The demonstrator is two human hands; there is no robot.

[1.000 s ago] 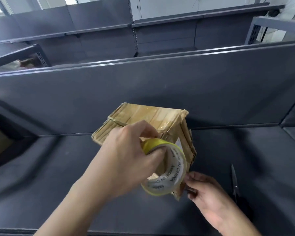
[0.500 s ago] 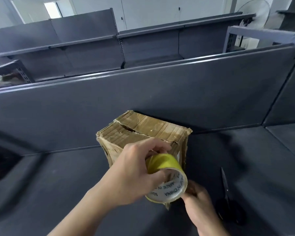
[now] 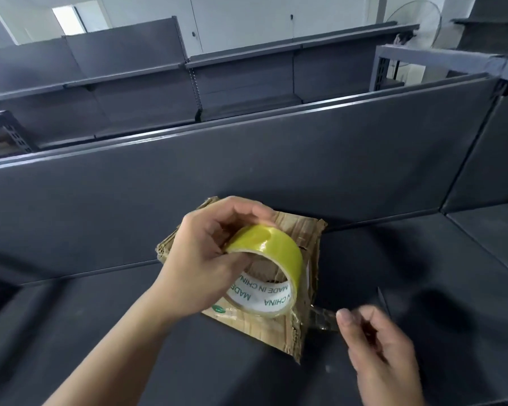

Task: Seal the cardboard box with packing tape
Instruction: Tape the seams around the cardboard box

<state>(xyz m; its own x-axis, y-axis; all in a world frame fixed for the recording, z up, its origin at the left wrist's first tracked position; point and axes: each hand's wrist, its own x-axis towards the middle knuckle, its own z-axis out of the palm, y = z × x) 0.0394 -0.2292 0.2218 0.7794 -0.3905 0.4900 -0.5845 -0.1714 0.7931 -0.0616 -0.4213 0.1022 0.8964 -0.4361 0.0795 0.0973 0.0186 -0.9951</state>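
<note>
Cardboard box (image 3: pixel 305 238): worn and creased. It sits on the dark grey shelf (image 3: pixel 100 332), its far side close to the back panel (image 3: pixel 247 171), with one near corner pointing toward you.
Tape roll (image 3: pixel 273 247): yellow, with a white core printed "MADE IN CHINA". You hold it over the box top, tilted so the core opening faces you.
Left hand (image 3: pixel 200 259): your fingers curl over the roll's outer band and your thumb sits at its near rim, so you have a full grasp on the roll.
Tape strip (image 3: pixel 323 317): clear. It runs from the box's lower right edge out to your right hand. Its path back to the roll cannot be made out.
Right hand (image 3: pixel 379 347): your thumb and fingers pinch the strip's free end. The hand is slightly blurred.
Blade (image 3: pixel 381 298): thin and pointed, on the shelf just beyond your right hand. The rest of it is hidden.
Background: grey shelving (image 3: pixel 188 83) stands past the panel.
</note>
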